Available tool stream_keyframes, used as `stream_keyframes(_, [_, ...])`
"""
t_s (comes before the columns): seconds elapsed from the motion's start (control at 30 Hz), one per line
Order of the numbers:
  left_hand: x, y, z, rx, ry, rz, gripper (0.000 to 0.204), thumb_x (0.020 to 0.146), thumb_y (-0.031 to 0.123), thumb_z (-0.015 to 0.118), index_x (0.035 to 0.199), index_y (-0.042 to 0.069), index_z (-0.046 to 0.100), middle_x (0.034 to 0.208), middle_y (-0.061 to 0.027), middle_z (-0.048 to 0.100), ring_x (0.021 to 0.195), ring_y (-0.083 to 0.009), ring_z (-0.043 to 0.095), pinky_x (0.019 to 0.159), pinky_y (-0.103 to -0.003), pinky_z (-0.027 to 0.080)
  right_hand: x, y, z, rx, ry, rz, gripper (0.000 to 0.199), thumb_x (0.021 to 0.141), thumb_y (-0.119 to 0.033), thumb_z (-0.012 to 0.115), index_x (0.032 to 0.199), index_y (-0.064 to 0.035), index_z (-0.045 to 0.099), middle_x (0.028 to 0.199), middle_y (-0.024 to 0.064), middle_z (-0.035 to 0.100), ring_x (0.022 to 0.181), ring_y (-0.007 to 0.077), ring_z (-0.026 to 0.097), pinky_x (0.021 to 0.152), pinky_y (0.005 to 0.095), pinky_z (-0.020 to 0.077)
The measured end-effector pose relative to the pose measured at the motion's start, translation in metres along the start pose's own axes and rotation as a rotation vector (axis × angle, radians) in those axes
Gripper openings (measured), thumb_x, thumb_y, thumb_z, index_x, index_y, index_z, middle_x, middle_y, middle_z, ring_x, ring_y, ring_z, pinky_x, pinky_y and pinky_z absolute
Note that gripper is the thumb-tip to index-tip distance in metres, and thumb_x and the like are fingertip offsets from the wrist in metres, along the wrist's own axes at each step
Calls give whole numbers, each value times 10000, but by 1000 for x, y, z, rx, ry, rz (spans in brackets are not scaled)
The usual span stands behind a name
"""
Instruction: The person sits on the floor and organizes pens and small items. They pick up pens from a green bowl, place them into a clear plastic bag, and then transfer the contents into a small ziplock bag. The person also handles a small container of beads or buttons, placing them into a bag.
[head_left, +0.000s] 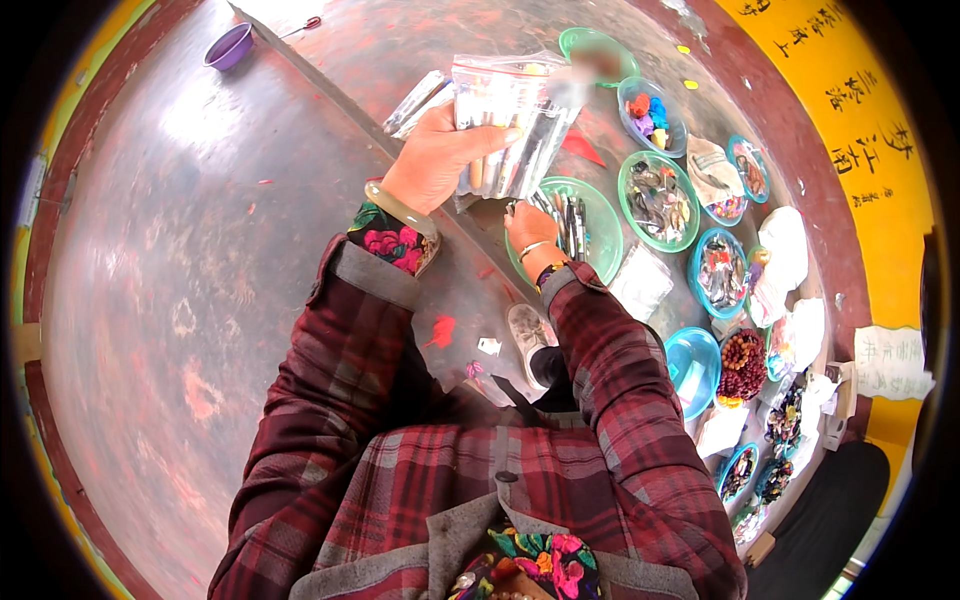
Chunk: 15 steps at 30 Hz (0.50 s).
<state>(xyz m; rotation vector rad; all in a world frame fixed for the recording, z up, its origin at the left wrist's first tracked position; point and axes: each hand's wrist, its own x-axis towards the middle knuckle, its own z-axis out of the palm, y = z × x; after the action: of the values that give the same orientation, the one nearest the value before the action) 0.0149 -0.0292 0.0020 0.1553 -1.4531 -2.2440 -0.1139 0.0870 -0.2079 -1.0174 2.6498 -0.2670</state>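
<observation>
My left hand (428, 158) is closed on the top and side of a clear zip bag (505, 150), its thumb across the front. Several pens (490, 172) stand inside the bag. Just below and to the right, my right hand (530, 228) is closed at the rim of a green basin (600, 238). The dark end of what looks like a pen (510, 208) pokes out of its fingers. More pens (572, 225) lie in the basin beside that hand. Beyond my left hand, another clear pack of pens (415, 105) rests on the floor.
On the right stand a green basin of small packets (658, 203), a bowl of coloured balls (645, 113), a blue basin (692, 372) and dark red beads (742, 368). A purple basin (229, 47) sits far left. My shoe (530, 340) is below my hands.
</observation>
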Motion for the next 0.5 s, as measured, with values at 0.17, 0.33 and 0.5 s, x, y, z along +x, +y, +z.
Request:
stream_keyframes(0.17, [1,0,3,-41,-18,-3,278,801,46,633,1074,10,592,951,-36,629,819,-102,587,719,-251,468,20,25,-5,-27,-50,-166,244,755,-243,541,859,-59,662,882,177,651,827,343,626,747,432,488])
stream_keyframes(0.33, [3,-1,-5,19,3,18,284,834,-9,584,1118,-15,572,1044,-79,626,910,-149,602,781,-299,491,42,53,-91,682,-320,18,196,783,-216,558,838,-37,618,783,104,664,750,176,656,633,335,516])
stream_keyframes(0.5, [2,1,-6,13,42,5,283,835,-6,579,1117,-22,574,1045,-78,627,922,-154,602,784,-301,490,5,60,-185,1355,-202,7,126,876,-176,540,929,-65,570,867,72,650,798,188,657,573,253,523])
